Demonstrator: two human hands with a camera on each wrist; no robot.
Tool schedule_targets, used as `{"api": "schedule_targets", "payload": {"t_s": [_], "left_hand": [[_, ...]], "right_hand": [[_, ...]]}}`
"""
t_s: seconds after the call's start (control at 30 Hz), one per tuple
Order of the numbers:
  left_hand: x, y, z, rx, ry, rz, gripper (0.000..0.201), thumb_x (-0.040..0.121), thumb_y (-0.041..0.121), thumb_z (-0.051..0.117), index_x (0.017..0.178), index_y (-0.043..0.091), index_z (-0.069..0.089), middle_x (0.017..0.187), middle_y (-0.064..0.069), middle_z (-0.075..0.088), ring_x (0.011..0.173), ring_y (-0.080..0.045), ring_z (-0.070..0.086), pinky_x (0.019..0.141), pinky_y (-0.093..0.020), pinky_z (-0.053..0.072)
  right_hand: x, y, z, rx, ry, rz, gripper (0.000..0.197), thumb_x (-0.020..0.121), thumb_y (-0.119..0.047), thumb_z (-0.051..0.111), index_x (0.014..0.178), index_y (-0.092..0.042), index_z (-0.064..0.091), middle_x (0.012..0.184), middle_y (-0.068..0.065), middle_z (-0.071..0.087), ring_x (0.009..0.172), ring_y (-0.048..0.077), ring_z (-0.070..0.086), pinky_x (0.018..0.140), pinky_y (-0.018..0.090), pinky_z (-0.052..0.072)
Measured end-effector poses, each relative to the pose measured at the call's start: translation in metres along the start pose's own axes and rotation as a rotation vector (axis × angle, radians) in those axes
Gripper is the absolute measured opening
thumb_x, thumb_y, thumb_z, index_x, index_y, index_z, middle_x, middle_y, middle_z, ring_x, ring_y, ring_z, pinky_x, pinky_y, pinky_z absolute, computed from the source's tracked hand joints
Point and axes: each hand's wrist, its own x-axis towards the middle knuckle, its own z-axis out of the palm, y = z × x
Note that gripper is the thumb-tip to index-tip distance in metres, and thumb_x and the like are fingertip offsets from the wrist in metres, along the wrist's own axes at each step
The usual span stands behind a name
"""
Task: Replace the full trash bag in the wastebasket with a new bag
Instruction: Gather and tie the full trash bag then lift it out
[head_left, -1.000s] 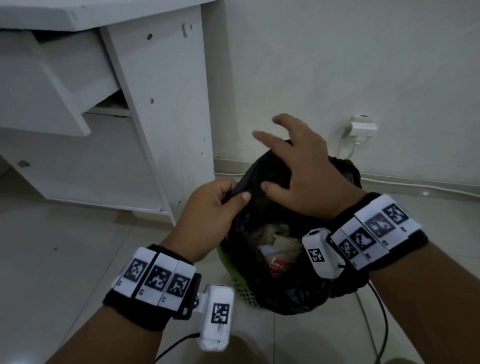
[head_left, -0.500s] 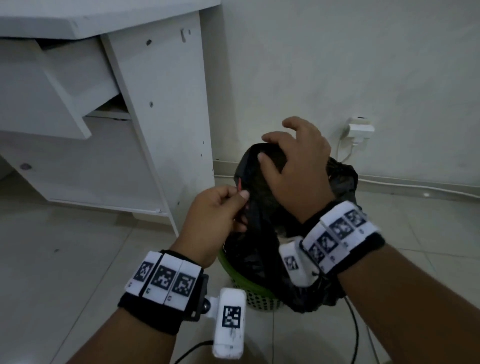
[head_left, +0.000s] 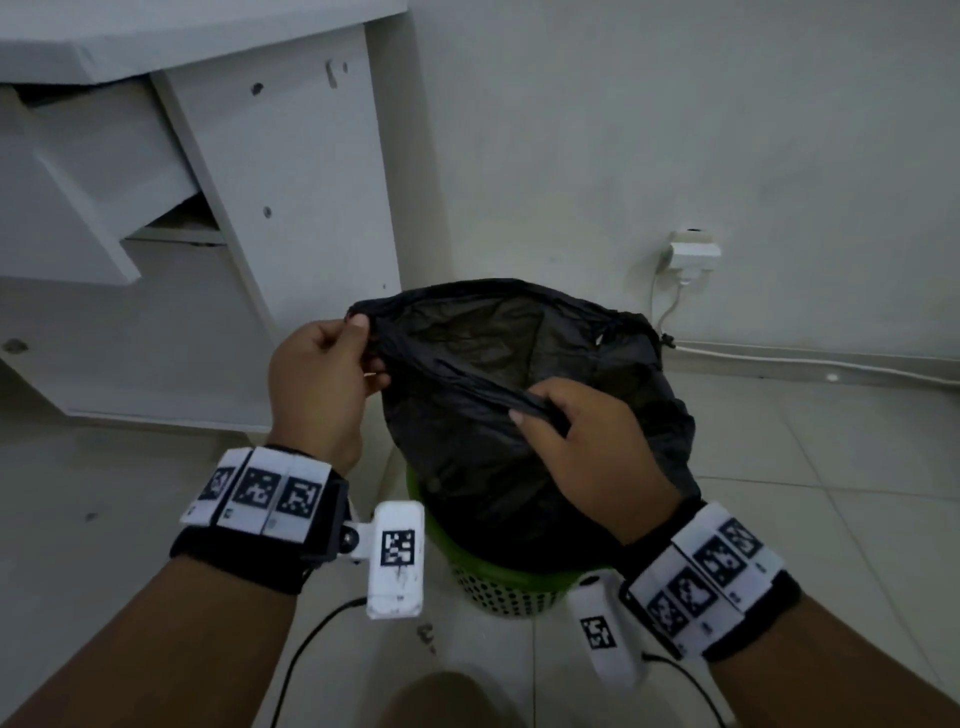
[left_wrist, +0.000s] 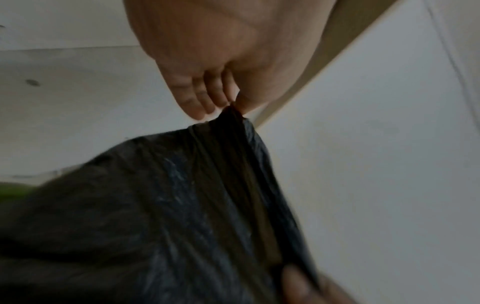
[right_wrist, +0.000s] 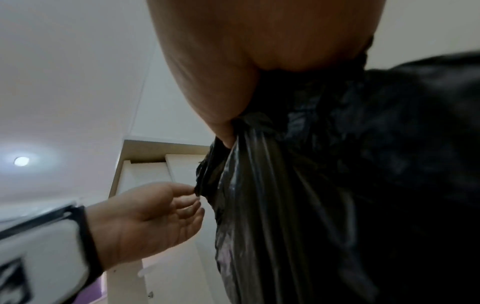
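Item: black trash bag (head_left: 519, 467), sitting in the green wastebasket (head_left: 498, 587) on the floor beside the desk (head_left: 291, 208). Left hand (head_left: 317, 384) and right hand (head_left: 587, 447) are pinching its rim, fingers clenched on plastic. Risk: thin film is stretching; a hard lift may be tearing it or tipping the basket.

Both hands (head_left: 322, 384) (head_left: 587, 447) — fingers (left_wrist: 205, 96) pinched

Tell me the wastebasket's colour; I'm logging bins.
Green, with a dotted perforated wall, the wastebasket shows best in the head view.
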Motion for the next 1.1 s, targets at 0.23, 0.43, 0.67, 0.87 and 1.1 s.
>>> {"api": "schedule_targets", "payload": {"t_s": [0.23, 0.43, 0.67, 0.87, 1.1], "left_hand": [[-0.046, 0.014, 0.024, 0.693, -0.448, 1.117, 0.031, 0.095, 0.03, 0.056, 0.115, 0.008, 0.064, 0.113, -0.003, 0.062, 0.112, -0.025, 0.054, 0.103, -0.047, 0.039], [-0.03, 0.018, 0.019, 0.7, -0.437, 1.028, 0.028, 0.098, 0.028, 0.047, 0.089, 0.006, 0.063, 0.081, 0.0, 0.054, 0.081, -0.019, 0.047, 0.072, -0.031, 0.036], [-0.015, 0.028, 0.025, 0.859, -0.322, 0.865, 0.034, 0.095, 0.043, 0.049, 0.099, 0.015, 0.067, 0.091, -0.002, 0.063, 0.094, -0.027, 0.055, 0.082, -0.034, 0.038], [-0.063, 0.046, 0.061, 0.577, -0.55, 0.902, 0.047, 0.096, 0.044, 0.049, 0.134, 0.018, 0.055, 0.124, 0.004, 0.06, 0.121, -0.016, 0.05, 0.104, -0.034, 0.038], [-0.059, 0.046, 0.058, 0.443, -0.475, 0.792, 0.018, 0.091, 0.029, 0.066, 0.083, 0.014, 0.068, 0.074, 0.001, 0.068, 0.07, -0.01, 0.062, 0.062, -0.021, 0.047]], "right_hand": [[0.014, -0.017, -0.025, -0.192, 0.02, -0.203, 0.035, 0.097, -0.031, 0.041, 0.109, -0.008, 0.065, 0.103, 0.01, 0.069, 0.095, 0.027, 0.064, 0.083, 0.042, 0.051], [0.0, -0.002, -0.039, -0.338, 0.156, -0.094, 0.029, 0.081, -0.029, 0.051, 0.101, -0.015, 0.066, 0.097, 0.003, 0.065, 0.089, 0.023, 0.062, 0.07, 0.028, 0.048], [0.012, 0.013, -0.085, -0.127, 0.282, 0.061, 0.016, 0.084, -0.007, 0.063, 0.095, -0.017, 0.069, 0.08, -0.017, 0.061, 0.073, -0.005, 0.056, 0.067, 0.001, 0.037], [0.032, -0.022, -0.099, -0.112, 0.213, -0.187, 0.021, 0.084, -0.005, 0.062, 0.099, -0.015, 0.071, 0.09, -0.008, 0.07, 0.085, 0.003, 0.061, 0.077, 0.013, 0.045], [0.019, 0.01, -0.111, -0.2, 0.191, -0.093, 0.024, 0.077, -0.004, 0.065, 0.096, -0.017, 0.071, 0.084, -0.014, 0.062, 0.076, 0.0, 0.053, 0.071, 0.005, 0.04]]}}
